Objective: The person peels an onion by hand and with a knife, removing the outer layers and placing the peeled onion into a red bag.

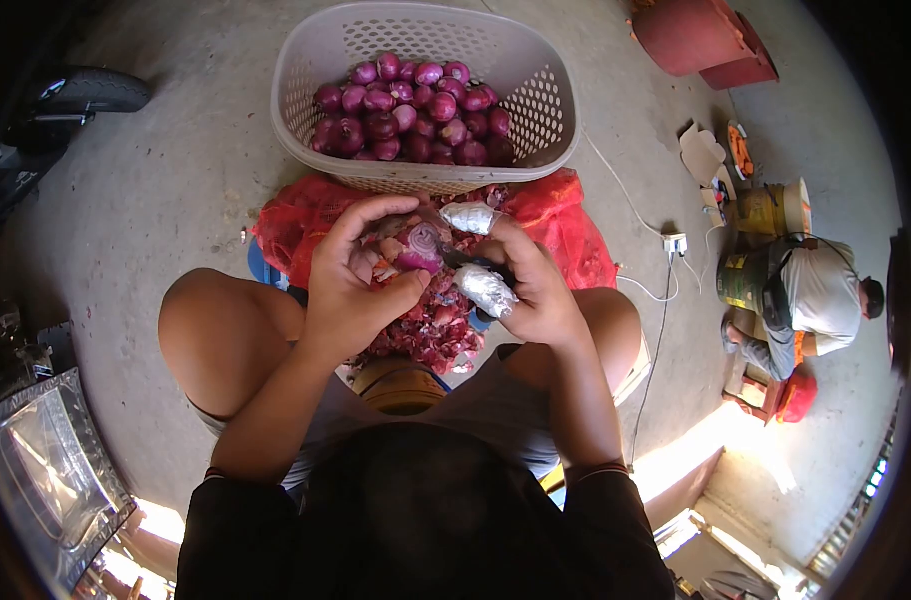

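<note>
Onion, purple and half stripped, sits cupped in the left hand above a heap of papery skins. The right hand, two fingers wrapped in crinkled silvery foil, grips what seems a small knife. Peeling looks midway; the next stroke calls for a shallow cut under the glossy skin. The perforated plastic basket ahead holds smooth round ones.

Knife mostly under right hand
</note>
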Demonstrator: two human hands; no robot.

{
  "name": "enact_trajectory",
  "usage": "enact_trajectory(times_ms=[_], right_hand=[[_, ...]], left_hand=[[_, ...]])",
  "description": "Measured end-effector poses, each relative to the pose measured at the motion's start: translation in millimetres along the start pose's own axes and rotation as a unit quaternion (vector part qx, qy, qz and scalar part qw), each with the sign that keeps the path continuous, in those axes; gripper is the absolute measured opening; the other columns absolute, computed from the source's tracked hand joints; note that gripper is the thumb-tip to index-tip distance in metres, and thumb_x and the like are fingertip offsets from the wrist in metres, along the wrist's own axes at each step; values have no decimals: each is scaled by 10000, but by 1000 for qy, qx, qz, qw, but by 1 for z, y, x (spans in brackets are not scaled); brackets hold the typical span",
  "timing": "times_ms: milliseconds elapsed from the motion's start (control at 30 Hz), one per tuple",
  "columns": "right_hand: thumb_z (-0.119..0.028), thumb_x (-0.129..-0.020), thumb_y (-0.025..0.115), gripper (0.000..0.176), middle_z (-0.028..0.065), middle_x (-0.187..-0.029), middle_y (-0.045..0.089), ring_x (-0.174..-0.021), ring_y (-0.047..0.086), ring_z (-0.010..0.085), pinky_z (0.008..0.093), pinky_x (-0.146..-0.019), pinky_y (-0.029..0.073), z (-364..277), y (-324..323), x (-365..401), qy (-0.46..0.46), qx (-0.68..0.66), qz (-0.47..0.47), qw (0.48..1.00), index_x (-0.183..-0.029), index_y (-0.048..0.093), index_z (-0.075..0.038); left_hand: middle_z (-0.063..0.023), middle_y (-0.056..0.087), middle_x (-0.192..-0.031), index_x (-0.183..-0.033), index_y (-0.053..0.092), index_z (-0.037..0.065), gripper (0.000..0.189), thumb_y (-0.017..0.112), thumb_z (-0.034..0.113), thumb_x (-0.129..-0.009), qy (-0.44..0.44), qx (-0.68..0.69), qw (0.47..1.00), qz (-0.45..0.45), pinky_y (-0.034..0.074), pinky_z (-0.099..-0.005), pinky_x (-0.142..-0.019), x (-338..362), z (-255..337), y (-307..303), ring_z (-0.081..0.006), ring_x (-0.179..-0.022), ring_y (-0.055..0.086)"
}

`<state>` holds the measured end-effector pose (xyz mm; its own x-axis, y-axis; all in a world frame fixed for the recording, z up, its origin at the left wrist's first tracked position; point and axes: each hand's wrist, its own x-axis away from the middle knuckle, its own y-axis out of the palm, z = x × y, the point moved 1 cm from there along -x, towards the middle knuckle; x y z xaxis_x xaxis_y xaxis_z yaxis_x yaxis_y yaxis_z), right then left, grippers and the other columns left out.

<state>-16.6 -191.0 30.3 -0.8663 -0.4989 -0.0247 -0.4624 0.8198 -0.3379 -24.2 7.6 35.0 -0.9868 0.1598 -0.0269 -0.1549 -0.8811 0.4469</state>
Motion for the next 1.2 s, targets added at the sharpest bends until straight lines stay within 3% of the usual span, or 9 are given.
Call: enact_trajectory(times_ms=[267, 367, 467, 667, 767, 867, 1067, 1200], right_hand=[[84, -710, 543, 580, 201, -1099, 588, -994, 605, 304, 352, -840, 458, 10, 13, -5, -94, -30, 43, 994, -1256, 374, -16], [86, -724, 563, 579, 189, -1130, 577, -970, 612, 262, 336, -834, 463, 13, 10, -8, -87, -27, 35, 995, -1261, 376, -23], [78, -717, 578, 584, 173, -1087, 602, -921, 620, 220, 305, -775, 472, 6, 11, 1, -36, -172, 59, 983, -1258, 386, -28], [51, -690, 599, 585, 167, -910, 645, -780, 643, 239, 263, -662, 457, -1, 5, 1, -15, -22, 7, 1000, -1241, 418, -29], [38, -690, 607, 570, 162, -878, 644, -768, 647, 270, 283, -698, 470, -1, 9, -3, -31, -34, 20, 999, -1228, 429, -27], [56, -706, 591, 546, 162, -931, 638, -831, 646, 265, 297, -754, 472, 6, 15, -7, -114, -30, 52, 992, -1221, 429, -23], [70, -774, 567, 510, 140, -1075, 611, -940, 619, 208, 308, -802, 468, -2, 14, -13, -123, -66, 53, 989, -1245, 402, -32], [36, -796, 582, 557, 120, -1056, 615, -881, 605, 171, 278, -753, 462, 3, 13, -3, -23, -182, 55, 982, -1295, 347, -48]], left_hand=[[-119, 522, -1156, -1198, 441, -14, 549, 641, -107, -695, 32, 3, 999, -11, 431, -296, -898, 0, -5, -5, -151, -1047, 517], [-120, 522, -1158, -1196, 442, -13, 545, 646, -101, -698, 30, 12, 999, -19, 431, -292, -896, 2, -5, -4, -148, -1044, 516], [-120, 520, -1163, -1194, 442, -13, 542, 639, -109, -699, 22, 15, 1000, -4, 433, -286, -890, 1, 0, -1, -145, -1039, 518], [-119, 515, -1169, -1197, 436, -14, 549, 626, -129, -695, 32, 1, 999, 6, 429, -284, -897, -1, 0, -2, -150, -1056, 514], [-115, 515, -1166, -1194, 435, -16, 550, 629, -126, -691, 26, -4, 1000, 13, 428, -285, -900, -1, -2, -2, -146, -1056, 512], [-112, 514, -1164, -1190, 435, -16, 553, 634, -121, -685, 30, -4, 999, 15, 429, -287, -898, -1, -4, -3, -143, -1055, 510], [-123, 498, -1194, -1189, 432, -17, 551, 637, -115, -687, 34, 31, 999, -17, 424, -293, -913, 2, -8, -7, -155, -1079, 502], [-126, 483, -1222, -1198, 428, -20, 551, 632, -111, -694, 38, 40, 998, -41, 423, -303, -922, 1, -1, -2, -169, -1093, 501]])
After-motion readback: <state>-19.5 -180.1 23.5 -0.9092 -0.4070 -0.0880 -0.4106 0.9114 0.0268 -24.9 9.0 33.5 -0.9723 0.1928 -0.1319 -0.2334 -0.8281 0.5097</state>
